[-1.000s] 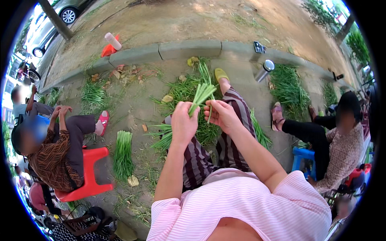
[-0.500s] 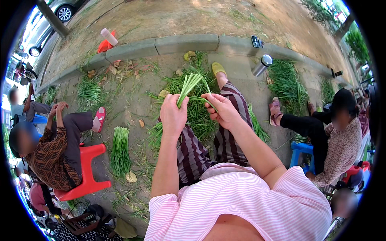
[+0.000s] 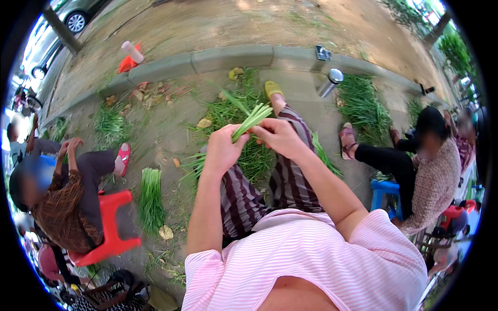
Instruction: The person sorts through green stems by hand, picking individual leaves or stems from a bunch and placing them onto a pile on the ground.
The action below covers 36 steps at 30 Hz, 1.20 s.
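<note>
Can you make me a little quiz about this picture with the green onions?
1. True or false: both hands hold the same bunch of green stalks.
2. What colour is the stool on the person's left? A blue, B red, C white.
3. What lies on the ground beside that stool?

Key
1. True: the left hand and right hand both grip the bunch of green stalks.
2. B: the red stool.
3. A neat bundle of greens.

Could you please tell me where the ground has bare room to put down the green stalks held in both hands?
Bare pavement lies between the neat green bundle and the striped trouser leg. Loose greens crowd the ground ahead of the hands, left and right.
</note>
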{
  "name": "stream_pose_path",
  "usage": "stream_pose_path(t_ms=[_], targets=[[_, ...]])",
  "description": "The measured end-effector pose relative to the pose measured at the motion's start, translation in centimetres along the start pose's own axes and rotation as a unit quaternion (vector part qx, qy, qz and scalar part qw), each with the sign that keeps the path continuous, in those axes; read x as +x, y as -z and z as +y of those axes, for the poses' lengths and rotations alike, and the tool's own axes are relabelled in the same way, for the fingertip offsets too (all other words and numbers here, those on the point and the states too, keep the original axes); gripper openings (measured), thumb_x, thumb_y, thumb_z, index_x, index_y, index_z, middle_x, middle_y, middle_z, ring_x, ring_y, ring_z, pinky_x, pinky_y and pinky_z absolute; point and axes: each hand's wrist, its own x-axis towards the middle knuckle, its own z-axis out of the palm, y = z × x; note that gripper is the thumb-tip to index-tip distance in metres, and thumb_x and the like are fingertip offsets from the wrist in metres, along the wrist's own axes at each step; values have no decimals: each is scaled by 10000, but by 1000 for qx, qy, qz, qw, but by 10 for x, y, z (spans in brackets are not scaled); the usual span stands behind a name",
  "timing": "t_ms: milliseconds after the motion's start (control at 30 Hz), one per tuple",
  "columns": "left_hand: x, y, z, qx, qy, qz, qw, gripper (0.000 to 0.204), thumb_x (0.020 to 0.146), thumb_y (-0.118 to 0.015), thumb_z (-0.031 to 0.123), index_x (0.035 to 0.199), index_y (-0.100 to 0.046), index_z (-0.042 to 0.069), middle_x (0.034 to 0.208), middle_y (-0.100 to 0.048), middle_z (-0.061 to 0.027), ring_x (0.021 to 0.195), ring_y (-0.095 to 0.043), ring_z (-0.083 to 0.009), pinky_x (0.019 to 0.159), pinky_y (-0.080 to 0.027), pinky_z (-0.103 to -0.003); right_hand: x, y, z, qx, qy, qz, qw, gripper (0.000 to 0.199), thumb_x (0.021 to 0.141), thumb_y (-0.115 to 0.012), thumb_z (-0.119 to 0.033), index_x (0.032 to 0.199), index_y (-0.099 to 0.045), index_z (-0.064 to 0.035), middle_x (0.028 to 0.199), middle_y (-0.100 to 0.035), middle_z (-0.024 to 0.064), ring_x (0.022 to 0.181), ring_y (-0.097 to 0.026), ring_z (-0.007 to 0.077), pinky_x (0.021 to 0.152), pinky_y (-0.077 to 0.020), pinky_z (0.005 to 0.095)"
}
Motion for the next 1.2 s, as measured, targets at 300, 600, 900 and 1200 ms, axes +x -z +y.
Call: stream_pose_path(t_ms=[300,600,900,1200], targets=[[4,-1,7,39,5,-65,997,223,798,-714,126,1002,-699,34,889,-650,-140,825,-639,-313,759,-493,-384,1,7,18,-52,25,28,998,226,917,-618,-214,974,-692,-8,700,-669,96,639,-660,144,591,-498,304],[10,-6,-15,-119,77,60,988,106,854,-704,109,931,-718,38,818,-678,-43,646,-583,-106,595,-444,-251,24,44,28,24,180,269,946,234,994,-522,-207,1079,-661,-39,941,-670,50,797,-647,133,731,-521,285],[19,25,-2,-431,167,34,886,193,881,-685,97,1058,-641,36,884,-684,-78,516,-443,-37,470,-374,-200,5,12,34,428,-58,-5,902,213,985,-525,-205,1122,-622,-72,705,-441,-80,538,-339,12,459,-259,196],[16,15,-6,-420,162,24,893,185,867,-702,88,1031,-649,22,863,-694,-79,527,-473,-42,469,-391,-205,2,-18,0,189,-31,62,979,281,882,-723,-330,1004,-690,-79,675,-501,-119,509,-350,-21,455,-242,173]])
